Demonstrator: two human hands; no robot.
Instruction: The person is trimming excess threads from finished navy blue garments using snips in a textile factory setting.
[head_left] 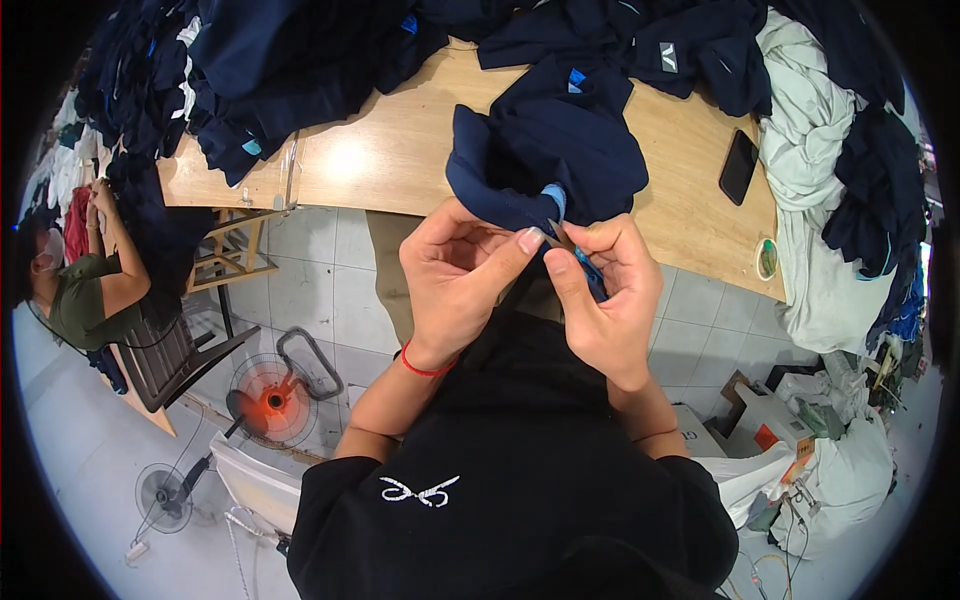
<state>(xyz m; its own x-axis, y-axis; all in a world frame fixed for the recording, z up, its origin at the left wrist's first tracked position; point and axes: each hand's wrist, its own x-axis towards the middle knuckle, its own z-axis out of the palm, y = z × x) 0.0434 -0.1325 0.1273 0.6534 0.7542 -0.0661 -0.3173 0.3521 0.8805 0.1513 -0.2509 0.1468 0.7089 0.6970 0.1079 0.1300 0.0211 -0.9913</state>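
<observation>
A navy blue garment (570,130) lies partly on the table, its near edge lifted over the front and a light blue strip (554,200) showing on it. My left hand (462,275), with a red cord around its wrist, pinches this edge between thumb and fingers. Close beside it, my right hand (612,290) is closed around what look like thread snips (597,272), blue at the handle. Their pointed metal tips show between my two hands, close to the cloth edge. My fingers hide most of the tool.
Piles of navy garments (280,60) cover the far side of the wooden table (370,150). A black phone (739,167) and a pale cloth heap (810,90) are on the right. At left, another person (90,280) sits near a floor fan (272,400). Boxes (765,420) stand lower right.
</observation>
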